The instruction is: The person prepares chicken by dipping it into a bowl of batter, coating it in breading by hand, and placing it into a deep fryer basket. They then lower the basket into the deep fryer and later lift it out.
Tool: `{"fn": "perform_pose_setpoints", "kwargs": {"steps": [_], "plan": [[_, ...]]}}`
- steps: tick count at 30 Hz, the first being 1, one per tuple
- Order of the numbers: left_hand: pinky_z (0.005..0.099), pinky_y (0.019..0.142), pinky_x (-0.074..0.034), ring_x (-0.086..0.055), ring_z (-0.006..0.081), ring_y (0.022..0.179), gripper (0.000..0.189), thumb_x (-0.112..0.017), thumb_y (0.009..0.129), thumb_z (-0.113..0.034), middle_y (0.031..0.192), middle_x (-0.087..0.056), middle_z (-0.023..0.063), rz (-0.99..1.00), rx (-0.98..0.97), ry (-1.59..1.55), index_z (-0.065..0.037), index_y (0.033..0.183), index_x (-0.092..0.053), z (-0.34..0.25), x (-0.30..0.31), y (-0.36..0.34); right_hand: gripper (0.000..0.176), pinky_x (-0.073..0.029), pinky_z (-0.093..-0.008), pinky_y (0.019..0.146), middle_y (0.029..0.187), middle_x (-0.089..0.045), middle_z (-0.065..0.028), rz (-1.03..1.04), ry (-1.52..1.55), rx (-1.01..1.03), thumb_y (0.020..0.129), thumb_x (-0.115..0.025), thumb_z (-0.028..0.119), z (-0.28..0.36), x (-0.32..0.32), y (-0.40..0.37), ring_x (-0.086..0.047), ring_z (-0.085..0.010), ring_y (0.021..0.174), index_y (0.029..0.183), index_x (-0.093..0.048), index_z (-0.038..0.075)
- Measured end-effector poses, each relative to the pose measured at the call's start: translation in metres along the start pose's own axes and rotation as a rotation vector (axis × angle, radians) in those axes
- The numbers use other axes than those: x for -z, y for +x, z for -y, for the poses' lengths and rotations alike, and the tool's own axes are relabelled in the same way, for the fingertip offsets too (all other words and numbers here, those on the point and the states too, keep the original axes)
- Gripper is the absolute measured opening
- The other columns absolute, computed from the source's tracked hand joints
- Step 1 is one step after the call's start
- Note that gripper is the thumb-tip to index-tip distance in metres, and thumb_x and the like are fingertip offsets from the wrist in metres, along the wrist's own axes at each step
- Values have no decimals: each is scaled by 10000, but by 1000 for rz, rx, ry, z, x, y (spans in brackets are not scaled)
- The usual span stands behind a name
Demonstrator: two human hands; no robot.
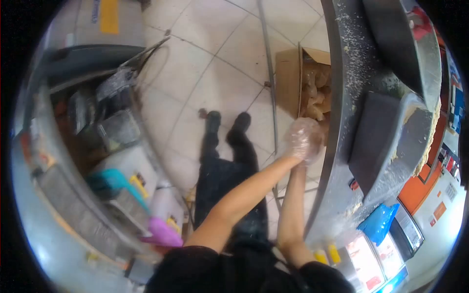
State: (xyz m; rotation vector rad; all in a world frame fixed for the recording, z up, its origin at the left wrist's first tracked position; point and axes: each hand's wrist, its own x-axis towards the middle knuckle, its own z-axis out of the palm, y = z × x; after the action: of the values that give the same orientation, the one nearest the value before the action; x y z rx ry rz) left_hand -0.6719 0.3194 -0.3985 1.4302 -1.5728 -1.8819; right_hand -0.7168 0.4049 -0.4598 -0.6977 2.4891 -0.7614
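Note:
My left hand [304, 134], in a clear plastic glove, lies over my right hand [315, 147], and the two overlap at the near end of an open cardboard box [287, 80]. Crumpled, see-through plastic bags [315, 93] with something tan inside fill the box. The fingers of both hands are blurred and partly hidden, so whether they grip anything cannot be made out. The forearms cross close to the wrists, left above right.
To the right runs a metal counter [344, 122] dusted with white crumbs, bearing a grey tub [373, 141] and a blue bag [380, 223]. Shelving on the left holds clear containers [119, 128], a teal item [115, 179] and a magenta one [165, 233]. Tiled floor [195, 63] lies between.

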Motion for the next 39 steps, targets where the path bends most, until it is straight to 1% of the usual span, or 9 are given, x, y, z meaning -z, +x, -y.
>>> {"fn": "perform_pose_setpoints", "kwargs": {"steps": [4, 7, 13, 17, 22, 23, 28, 33, 39], "plan": [[429, 987, -428, -461, 286, 1240, 489, -567, 840, -254, 1221, -549, 186, -408, -293, 290, -50, 1282, -517, -45, 18, 72, 347, -426, -423, 938, 1154, -585, -197, -89, -37, 22, 942, -474, 230, -40, -9, 118, -554, -359, 1066, 1222, -552, 40], [468, 915, -469, -495, 238, 1214, 477, -515, 911, -335, 1205, -553, 204, 112, -353, 724, -60, 1300, -497, 9, 39, 127, 342, -433, -419, 923, 1143, -589, -196, -79, -60, -7, 943, -467, 227, -63, -13, 129, -559, -359, 1051, 1217, -558, 44], [413, 1077, -361, -422, 285, 1309, 482, -353, 1013, -307, 1412, -443, 162, -352, 289, -542, -5, 1386, -394, 5, 151, 10, 333, -447, -412, 895, 1122, -598, -194, -149, -252, -91, 945, -453, 222, -66, 7, -64, -570, -360, 1020, 1207, -570, 53], [374, 797, -564, -634, 234, 941, 294, -542, 958, -224, 1013, -654, 91, -873, 208, -515, 35, 1049, -648, 52, 284, -43, 263, -462, -379, 806, 922, -643, -182, -53, 131, -325, 896, -600, 275, -33, 79, -213, -604, -301, 907, 978, -667, 34], [314, 821, -513, -631, 180, 983, 362, -622, 912, -255, 1109, -676, 122, -673, -418, 689, -4, 1173, -637, 15, 427, -103, 302, -498, -328, 657, 821, -656, -77, -342, 258, -341, 947, -531, 298, -62, 185, -308, -613, -185, 724, 936, -675, 33], [320, 842, -493, -623, 176, 985, 436, -572, 941, -341, 1111, -675, 106, -619, -15, 421, 16, 1188, -620, -61, 403, -110, 297, -502, -334, 630, 810, -641, -85, -463, 264, -120, 961, -493, 284, -104, 183, -318, -606, -182, 698, 922, -669, 47], [327, 976, -419, -564, 214, 1135, 435, -584, 934, -268, 1208, -628, 128, -262, -467, -412, -3, 1279, -561, -241, 240, -88, 297, -503, -354, 794, 953, -617, -135, -615, -208, 324, 839, -634, 55, 172, 323, -140, -616, -258, 874, 1130, -599, 5], [398, 933, -460, -588, 331, 1078, 391, -654, 839, -272, 1137, -631, 201, -1, -910, 704, 3, 1115, -634, -359, 123, -80, 427, -500, -377, 873, 1131, -582, -173, -251, -240, 430, 797, -639, 108, 254, 354, 67, -604, -315, 1017, 1218, -565, 96], [414, 718, -514, -650, 314, 875, 199, -584, 806, -209, 879, -670, 168, 136, -658, 1313, -27, 803, -665, -352, 80, -33, 368, -475, -413, 918, 1183, -581, -175, 64, -326, 312, 872, -523, 179, 232, 304, 180, -579, -343, 1078, 1234, -565, 128]]}}
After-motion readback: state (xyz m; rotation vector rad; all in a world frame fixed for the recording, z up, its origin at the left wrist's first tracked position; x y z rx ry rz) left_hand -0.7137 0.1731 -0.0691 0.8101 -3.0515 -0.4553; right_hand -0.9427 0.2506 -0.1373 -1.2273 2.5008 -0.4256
